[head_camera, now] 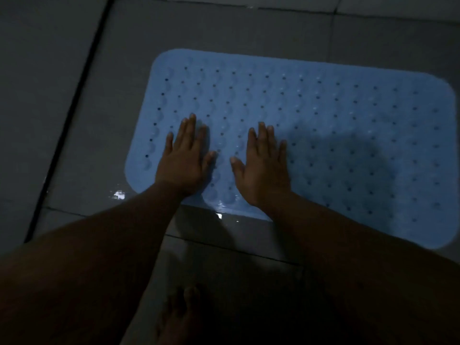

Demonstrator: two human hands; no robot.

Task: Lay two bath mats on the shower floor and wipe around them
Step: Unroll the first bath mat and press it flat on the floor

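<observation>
Floor: dim, grey tiled shower floor (74, 95) with dark grout lines; one long dark joint (72, 115) runs diagonally along the left side of the mat.
Wet spots: small bright glints on the tiles just off the mat's near edge, one at the left (119, 194) and one between the forearms (219, 215).
Bath mat: one light blue bath mat (323, 125) with rounded corners lies flat on the floor, its long side running left to right; rows of small holes and raised bumps cover it. Its right end reaches the frame edge.
Left hand: the left hand (183, 160) lies palm down on the mat's near-left part, grip apart, fingers spread and flat, holding nothing.
Right hand: the right hand (263, 168) lies palm down on the mat just beside the left, also spread flat, grip apart and empty; the thumbs point towards each other without touching.
Shadow: a dark shadow falls across the mat to the right of the right hand.
Foot: a bare foot (179, 317) shows at the bottom on the tiles, short of the mat, in deep shade.
</observation>
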